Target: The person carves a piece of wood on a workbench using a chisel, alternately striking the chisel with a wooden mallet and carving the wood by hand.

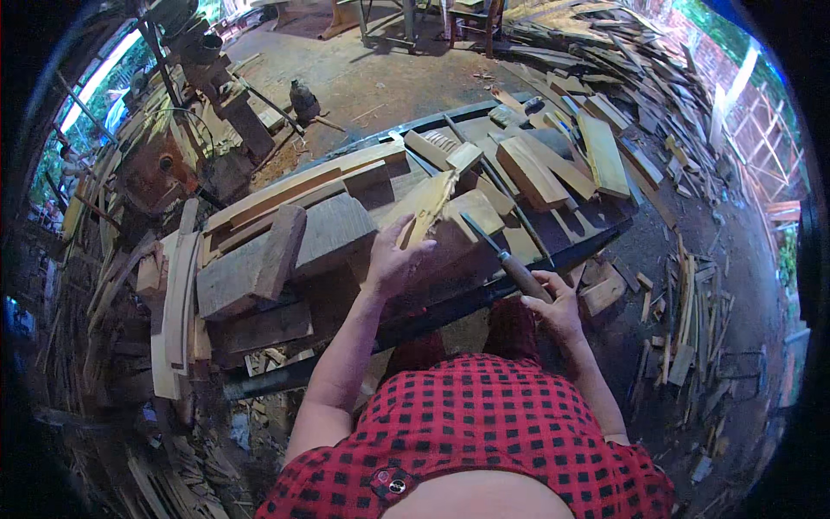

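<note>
My left hand (396,259) is at the near end of a pale piece of wood (425,204), its thumb and fingers on either side of it. The wood's right edge looks rough and chipped, and its far end points away from me over the workbench (415,294). In my right hand (558,310) is a chisel (521,275), gripped by its brown wooden handle. Its narrow metal blade slants up and left toward the pale wood, a short way apart from it. A square light block (477,214) lies just behind the blade.
Thick grey timber blocks (324,229) and long curved strips (303,179) cover the bench's left part. At its right lie more blocks (532,173) and a yellowish board (603,157). Scrap wood heaps (596,48) lie on the floor, and a dark bottle-shaped object (303,101) stands beyond the bench.
</note>
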Available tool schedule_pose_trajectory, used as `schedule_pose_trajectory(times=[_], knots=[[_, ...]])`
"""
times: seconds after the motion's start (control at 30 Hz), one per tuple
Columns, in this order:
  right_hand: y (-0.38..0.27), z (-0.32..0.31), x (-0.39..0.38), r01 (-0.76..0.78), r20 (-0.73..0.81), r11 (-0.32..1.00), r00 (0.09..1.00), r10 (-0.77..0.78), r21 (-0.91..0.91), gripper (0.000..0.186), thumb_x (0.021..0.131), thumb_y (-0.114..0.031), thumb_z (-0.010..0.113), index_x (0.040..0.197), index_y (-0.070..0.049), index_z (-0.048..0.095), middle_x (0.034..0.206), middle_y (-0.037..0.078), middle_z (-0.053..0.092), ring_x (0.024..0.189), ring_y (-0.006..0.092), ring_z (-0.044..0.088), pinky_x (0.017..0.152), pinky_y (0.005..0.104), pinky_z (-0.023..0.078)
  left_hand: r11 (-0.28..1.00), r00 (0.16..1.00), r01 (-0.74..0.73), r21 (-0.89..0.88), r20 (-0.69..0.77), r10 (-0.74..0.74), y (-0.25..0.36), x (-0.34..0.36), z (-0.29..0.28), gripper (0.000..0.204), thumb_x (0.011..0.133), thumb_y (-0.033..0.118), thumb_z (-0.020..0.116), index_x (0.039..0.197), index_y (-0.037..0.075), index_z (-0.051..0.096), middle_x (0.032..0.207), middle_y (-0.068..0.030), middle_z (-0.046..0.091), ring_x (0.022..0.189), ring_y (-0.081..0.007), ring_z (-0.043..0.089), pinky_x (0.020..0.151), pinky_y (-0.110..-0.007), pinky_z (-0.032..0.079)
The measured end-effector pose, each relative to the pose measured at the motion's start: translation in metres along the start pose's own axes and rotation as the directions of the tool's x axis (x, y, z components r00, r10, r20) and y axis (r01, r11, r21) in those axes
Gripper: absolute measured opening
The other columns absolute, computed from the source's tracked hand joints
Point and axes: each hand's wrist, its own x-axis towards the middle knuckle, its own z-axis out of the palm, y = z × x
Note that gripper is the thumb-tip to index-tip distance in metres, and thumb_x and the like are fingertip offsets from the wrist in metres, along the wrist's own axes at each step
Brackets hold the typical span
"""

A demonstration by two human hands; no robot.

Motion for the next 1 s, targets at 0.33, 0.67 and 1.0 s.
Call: schedule_pose_trajectory(times=[0.33, 0.67, 1.0], knots=[[0.021, 0.0, 0.006, 0.13, 0.014, 0.983, 0.992, -0.129, -0.128, 0.051, 0.067, -0.019, 0.078, 0.112, -0.003, 0.059, 0.096, 0.008, 0.061, 0.087, 0.0169, 0.059, 0.078, 0.031, 0.046, -0.019, 0.906, 0.421, -0.907, 0.419, 0.066, 0.012, -0.019, -0.006, 0.072, 0.087, 0.046, 0.051, 0.139, 0.001, 0.031, 0.127, -0.0264, 0.047, 0.112, -0.0421, 0.052, 0.088, -0.056, 0.048], [-0.008, -0.009, 0.005, -0.005, -0.096, 0.998, 0.995, 0.012, 0.065, 0.046, 0.068, -0.016, 0.077, 0.108, -0.002, 0.06, 0.09, 0.004, 0.06, 0.083, 0.0143, 0.059, 0.074, 0.0272, 0.046, 0.953, 0.967, 0.175, -0.247, 0.224, -0.12, 0.012, -0.016, -0.011, 0.08, 0.076, 0.043, 0.069, 0.136, 0.002, 0.035, 0.126, -0.0205, 0.047, 0.104, -0.0366, 0.052, 0.086, -0.048, 0.047], [-0.083, -0.031, 0.065, 0.424, -0.448, 0.893, 0.776, -0.444, -0.15, 0.024, 0.076, -0.015, 0.068, 0.097, -0.006, 0.064, 0.077, 0.001, 0.057, 0.067, 0.0062, 0.051, 0.06, 0.022, 0.041, 0.615, 0.982, -0.184, 0.767, 0.115, 0.15, 0.004, -0.02, -0.006, 0.089, 0.062, 0.045, 0.076, 0.133, 0.006, 0.04, 0.131, -0.0146, 0.044, 0.12, -0.0335, 0.04, 0.098, -0.046, 0.033]])
